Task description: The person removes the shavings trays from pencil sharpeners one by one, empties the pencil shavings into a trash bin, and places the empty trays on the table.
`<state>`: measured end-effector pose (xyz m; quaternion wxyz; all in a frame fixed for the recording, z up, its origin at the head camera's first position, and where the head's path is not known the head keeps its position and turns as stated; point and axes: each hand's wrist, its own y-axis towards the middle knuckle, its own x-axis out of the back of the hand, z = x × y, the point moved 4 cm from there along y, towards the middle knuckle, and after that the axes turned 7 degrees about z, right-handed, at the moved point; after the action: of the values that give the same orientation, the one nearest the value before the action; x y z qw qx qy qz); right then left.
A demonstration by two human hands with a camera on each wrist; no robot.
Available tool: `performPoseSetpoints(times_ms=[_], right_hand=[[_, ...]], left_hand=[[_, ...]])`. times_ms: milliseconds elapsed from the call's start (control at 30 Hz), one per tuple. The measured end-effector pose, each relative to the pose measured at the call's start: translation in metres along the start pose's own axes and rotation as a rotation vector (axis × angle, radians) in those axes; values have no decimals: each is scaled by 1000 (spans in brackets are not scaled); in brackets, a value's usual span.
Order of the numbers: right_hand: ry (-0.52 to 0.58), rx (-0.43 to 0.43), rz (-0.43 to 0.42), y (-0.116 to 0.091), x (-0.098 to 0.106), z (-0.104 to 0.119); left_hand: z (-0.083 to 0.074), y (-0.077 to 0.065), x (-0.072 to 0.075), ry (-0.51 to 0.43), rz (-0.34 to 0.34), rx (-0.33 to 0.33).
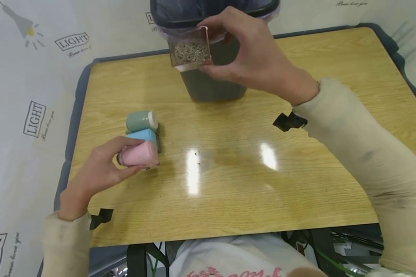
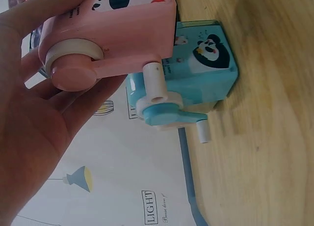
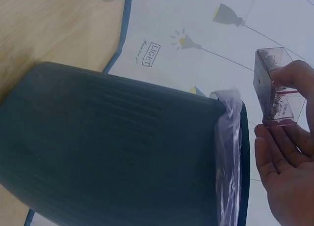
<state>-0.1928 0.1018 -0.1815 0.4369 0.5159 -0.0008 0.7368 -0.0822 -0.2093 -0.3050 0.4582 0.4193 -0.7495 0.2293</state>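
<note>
My left hand (image 1: 102, 165) grips a pink hand-crank pencil sharpener (image 1: 140, 154). Its crank and a panda picture show in the left wrist view. Right beside it stands a blue pencil sharpener (image 2: 201, 64) of the same kind, with a green one (image 1: 138, 121) behind that. High over the back of the table, my right hand (image 1: 254, 54) pinches a clear plastic shavings drawer (image 1: 191, 48) between thumb and fingers. Pencil shavings (image 1: 190, 53) fill its lower part. In the head view the drawer overlaps the front rim of a dark trash bin (image 1: 215, 86).
A thin purplish bag (image 3: 228, 157) lines the bin and folds over its rim. The wooden table (image 1: 228, 192) has small dark specks and bright reflections. Printed white sheeting (image 1: 38, 88) rises along the back and sides, with a grey-blue border (image 1: 71, 134) at the table's edge.
</note>
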Motion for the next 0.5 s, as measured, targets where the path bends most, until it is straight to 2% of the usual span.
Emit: performPoseSetpoints(times_ms=[133, 300, 500], right_hand=[[-15, -82, 12, 8, 11, -3], [-47, -186, 17, 18, 22, -13], [-161, -264, 37, 31, 34, -25]], left_hand=[[3, -4, -5, 0, 22, 40], [7, -5, -10, -19, 28, 48], [11, -7, -17, -26, 37, 66]])
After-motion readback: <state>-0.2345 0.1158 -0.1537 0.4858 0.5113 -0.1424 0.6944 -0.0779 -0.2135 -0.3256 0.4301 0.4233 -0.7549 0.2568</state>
